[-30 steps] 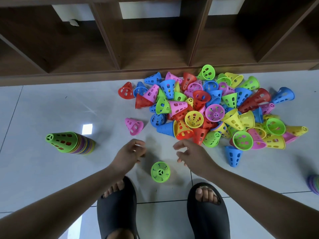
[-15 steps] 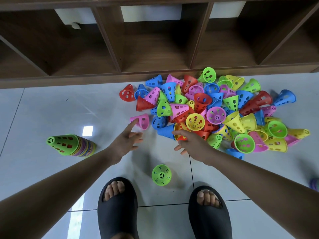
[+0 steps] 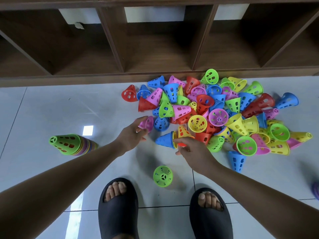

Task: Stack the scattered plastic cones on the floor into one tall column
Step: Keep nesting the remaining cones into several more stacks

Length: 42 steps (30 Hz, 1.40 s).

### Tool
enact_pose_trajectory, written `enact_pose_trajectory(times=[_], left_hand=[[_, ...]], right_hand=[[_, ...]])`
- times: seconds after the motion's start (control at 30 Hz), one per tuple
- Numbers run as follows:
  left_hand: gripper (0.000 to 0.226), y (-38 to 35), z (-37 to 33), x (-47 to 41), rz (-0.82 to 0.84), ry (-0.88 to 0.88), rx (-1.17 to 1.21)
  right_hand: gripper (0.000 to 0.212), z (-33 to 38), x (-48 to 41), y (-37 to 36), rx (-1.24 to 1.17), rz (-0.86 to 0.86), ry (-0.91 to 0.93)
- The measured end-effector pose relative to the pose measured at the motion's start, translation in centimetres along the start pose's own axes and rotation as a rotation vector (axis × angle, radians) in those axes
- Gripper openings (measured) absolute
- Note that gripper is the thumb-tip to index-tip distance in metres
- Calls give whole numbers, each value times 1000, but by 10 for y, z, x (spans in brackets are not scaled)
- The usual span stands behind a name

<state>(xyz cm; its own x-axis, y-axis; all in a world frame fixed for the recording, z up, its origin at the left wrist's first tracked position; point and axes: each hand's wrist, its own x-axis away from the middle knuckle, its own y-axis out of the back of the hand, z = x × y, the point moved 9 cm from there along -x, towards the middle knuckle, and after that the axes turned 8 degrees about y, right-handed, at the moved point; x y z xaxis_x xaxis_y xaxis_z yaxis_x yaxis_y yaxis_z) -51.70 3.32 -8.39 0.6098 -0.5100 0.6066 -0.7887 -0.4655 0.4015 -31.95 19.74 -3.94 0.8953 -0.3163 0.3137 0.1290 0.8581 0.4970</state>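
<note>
A pile of perforated plastic cones (image 3: 218, 116) in red, blue, green, yellow and pink lies on the tiled floor in front of me. A stacked column (image 3: 69, 144) topped by a green cone stands to the left. My left hand (image 3: 131, 135) curls its thumb and fingers round a pink cone (image 3: 148, 123) at the pile's near left edge. My right hand (image 3: 193, 150) pinches the rim of a red-and-yellow cone (image 3: 183, 132) that lies against a blue cone (image 3: 164, 140). A lone green cone (image 3: 163, 176) sits mouth-up between my hands and feet.
A dark wooden shelf unit (image 3: 155, 49) runs along the far side, right behind the pile. My feet in black slippers (image 3: 119, 209) stand close below. A blue cone (image 3: 236, 161) stands apart at the pile's near right. Purple stacked rims (image 3: 315, 190) show at the right edge.
Both hands have reached forward from near the lone green cone to the pile's near edge. The left hand closed round the pink cone; the right hand took the red-and-yellow cone's rim.
</note>
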Motion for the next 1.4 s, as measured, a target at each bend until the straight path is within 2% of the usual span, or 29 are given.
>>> enact_pose_trajectory(times=[0.2,0.33,0.5,0.67,0.77,0.9,1.0,1.13,1.27,1.33,1.4], left_hand=[[25,-4,7,11,1,6,111],[20,-11,12,22,35,60,123],[14,-19,20,30,54,95,55],[39,-17,15,33,-53,-115,-269],[37,-6,11,33,-195,-242,-428],[31,9,8,41,-328,-338,-441],[38,19,4,54,-401,-425,-445],[42,22,-1,74,-302,-416,-314],[46,17,6,91,-243,-315,-191],[46,12,13,93,-215,-284,-113],[49,3,20,94,-176,-276,-158]], right_hand=[[38,-3,-8,-19,24,102,60],[35,-8,-11,-20,-58,131,-71],[24,-1,-4,-3,-17,18,-44],[17,-2,6,12,-15,-138,-33],[14,-1,11,20,-19,-210,-16],[17,-3,14,29,-63,-251,-17],[18,-3,18,34,-230,-258,-38],[16,-3,27,32,-494,-193,-85],[19,-2,41,0,-765,-21,-189],[18,0,48,-19,-808,65,-228],[17,-2,54,-35,-766,131,-245]])
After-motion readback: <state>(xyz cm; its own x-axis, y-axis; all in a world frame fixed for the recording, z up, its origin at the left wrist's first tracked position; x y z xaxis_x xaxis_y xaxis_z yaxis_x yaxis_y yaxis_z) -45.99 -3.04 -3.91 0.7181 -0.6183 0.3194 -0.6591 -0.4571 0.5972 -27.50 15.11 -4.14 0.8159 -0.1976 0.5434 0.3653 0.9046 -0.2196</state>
